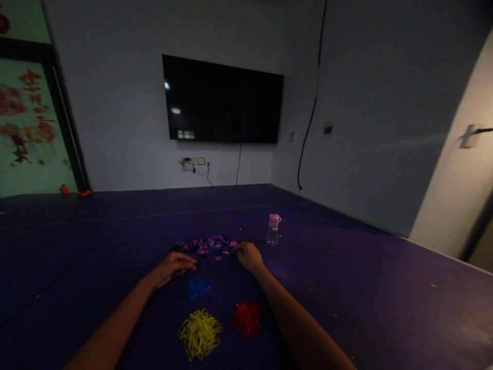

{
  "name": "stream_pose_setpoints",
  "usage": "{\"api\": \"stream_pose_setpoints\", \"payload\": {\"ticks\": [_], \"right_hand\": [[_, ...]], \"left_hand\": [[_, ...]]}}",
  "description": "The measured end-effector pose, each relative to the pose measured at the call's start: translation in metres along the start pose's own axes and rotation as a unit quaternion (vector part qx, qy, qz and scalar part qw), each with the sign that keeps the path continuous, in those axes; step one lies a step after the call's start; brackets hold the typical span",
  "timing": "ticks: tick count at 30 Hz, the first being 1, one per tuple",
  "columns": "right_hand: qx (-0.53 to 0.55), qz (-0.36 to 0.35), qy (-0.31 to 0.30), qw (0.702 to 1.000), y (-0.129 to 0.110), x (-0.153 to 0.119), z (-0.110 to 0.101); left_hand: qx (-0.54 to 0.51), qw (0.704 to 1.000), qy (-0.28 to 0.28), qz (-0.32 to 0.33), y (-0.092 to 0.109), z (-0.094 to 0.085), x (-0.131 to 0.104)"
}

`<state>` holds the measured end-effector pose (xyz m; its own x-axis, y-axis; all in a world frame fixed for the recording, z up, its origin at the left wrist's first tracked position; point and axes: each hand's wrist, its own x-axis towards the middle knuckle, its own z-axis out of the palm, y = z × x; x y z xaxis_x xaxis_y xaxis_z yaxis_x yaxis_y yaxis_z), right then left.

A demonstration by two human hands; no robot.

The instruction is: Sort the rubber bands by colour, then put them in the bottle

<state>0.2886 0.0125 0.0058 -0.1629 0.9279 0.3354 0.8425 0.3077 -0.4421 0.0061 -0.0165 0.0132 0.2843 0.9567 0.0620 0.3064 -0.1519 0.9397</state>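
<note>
Mixed pink and dark rubber bands (pixel 202 246) lie in a loose, spread-out pile on the dark purple surface. My left hand (pixel 175 266) is at the near left edge of this pile, fingers loosely stretched and slightly apart, with nothing visible in them. At the pile's right end, my right hand (pixel 249 256) has its thumb and fingertips pinched together; whatever they hold is too small and dark to make out. Between my forearms are a small heap of blue rubber bands (pixel 198 288), a larger yellow heap (pixel 200 334) and a red heap (pixel 247 319).
A clear bottle with a pink cap (pixel 272 231) stands upright beyond my right hand. Small white scraps dot the purple floor (pixel 346 288). A television (pixel 223 100) hangs on the far wall above sockets and cables. Orange objects (pixel 64 190) lie by the door at left.
</note>
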Motion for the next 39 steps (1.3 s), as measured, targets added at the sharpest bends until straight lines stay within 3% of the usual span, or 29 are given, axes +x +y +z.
{"api": "stream_pose_setpoints", "payload": {"ticks": [4, 7, 13, 21, 25, 29, 32, 34, 39], "right_hand": [[0.005, -0.003, 0.002, 1.000, 0.000, 0.000, 0.000], [0.004, -0.011, -0.001, 1.000, 0.000, 0.001, 0.001], [-0.005, -0.011, 0.003, 1.000, -0.001, 0.001, 0.001], [0.004, -0.005, -0.002, 1.000, -0.002, 0.001, 0.001], [0.010, -0.008, 0.000, 1.000, -0.001, 0.001, 0.001], [0.012, -0.007, -0.001, 1.000, -0.001, 0.001, 0.001], [0.009, -0.004, -0.002, 1.000, -0.001, 0.000, 0.000], [0.006, -0.001, -0.003, 1.000, -0.002, 0.000, 0.000], [0.010, -0.001, -0.005, 1.000, -0.002, 0.001, 0.000]], "left_hand": [[0.021, 0.980, 0.191, 0.049, -0.009, -0.007, 0.006], [0.109, 0.959, 0.238, 0.108, -0.012, -0.009, 0.009], [0.297, 0.926, 0.152, 0.176, -0.012, -0.003, 0.013], [0.404, 0.890, 0.137, 0.163, -0.011, 0.000, 0.011], [0.350, 0.911, 0.143, 0.164, -0.006, 0.000, 0.011], [0.176, 0.970, 0.138, 0.098, 0.000, -0.002, 0.005], [0.076, 0.995, 0.061, 0.018, 0.005, -0.004, -0.001], [0.052, 0.999, 0.010, -0.001, 0.009, -0.004, -0.005], [0.030, 0.999, -0.036, -0.021, 0.019, 0.000, -0.010]]}}
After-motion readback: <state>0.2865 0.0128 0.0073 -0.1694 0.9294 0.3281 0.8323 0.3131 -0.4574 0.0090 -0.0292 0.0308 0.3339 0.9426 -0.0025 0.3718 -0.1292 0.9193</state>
